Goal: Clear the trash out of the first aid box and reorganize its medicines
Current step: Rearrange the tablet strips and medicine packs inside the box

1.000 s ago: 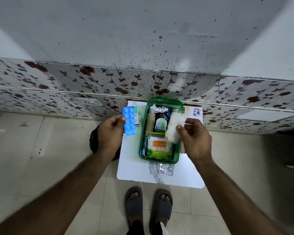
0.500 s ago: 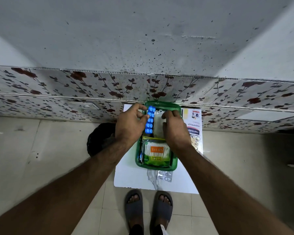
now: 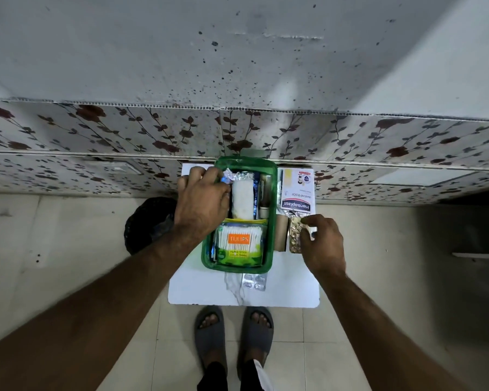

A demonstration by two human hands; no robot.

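The green first aid box (image 3: 269, 221) stands on a white board (image 3: 198, 289) against the wall. Inside lie a white gauze roll (image 3: 242, 197), a cotton-bud pack (image 3: 240, 244) and a dark bottle (image 3: 265, 193). My left hand (image 3: 201, 204) reaches into the box's left side; a sliver of the blue blister strip (image 3: 224, 179) shows under its fingers. My right hand (image 3: 321, 244) is outside the box on the right, its fingers pinching a gold pill strip (image 3: 294, 235) on the board. A silver pill strip (image 3: 253, 281) lies in front of the box.
A Hansaplast plaster box (image 3: 297, 190) and a cardboard tube (image 3: 280, 232) lie right of the green box. A black trash bag (image 3: 150, 221) sits on the floor to the left. The floral-panelled wall (image 3: 96, 136) is right behind. My feet in sandals (image 3: 235, 331) stand before the board.
My left hand has pushed the blue blister strip down into the box's left side. My right hand left the gauze roll in the box and moved right onto the gold pill strip.
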